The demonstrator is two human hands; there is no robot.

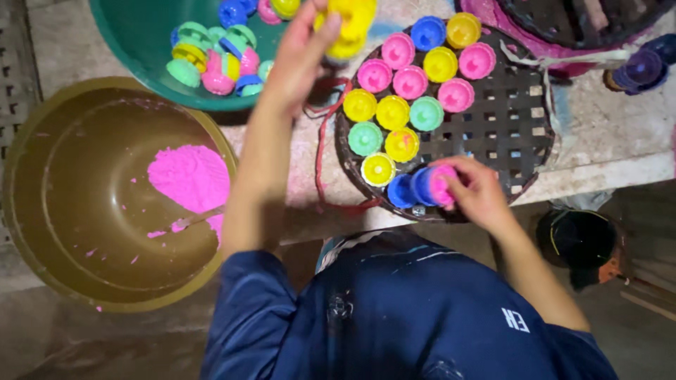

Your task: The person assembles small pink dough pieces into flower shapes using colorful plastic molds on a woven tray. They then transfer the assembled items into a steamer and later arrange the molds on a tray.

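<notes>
Brown basin (42, 211) held pink powder (190, 176). Round black lattice tray (514, 127) carried 14 fluted plastic moulds (393, 111). Left hand (299, 60) pinched a yellow mould stack (350, 24); right hand (479, 191) gripped a pink-and-blue mould (431, 186) at the tray's near edge. Judged light, rigid, powder-slick; grip the rims.

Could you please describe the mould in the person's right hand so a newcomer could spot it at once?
Find the round black lattice tray. At its near edge, the right hand grips a pink mould. It lies tipped sideways beside blue ones, unlike the face-up rows.
</notes>
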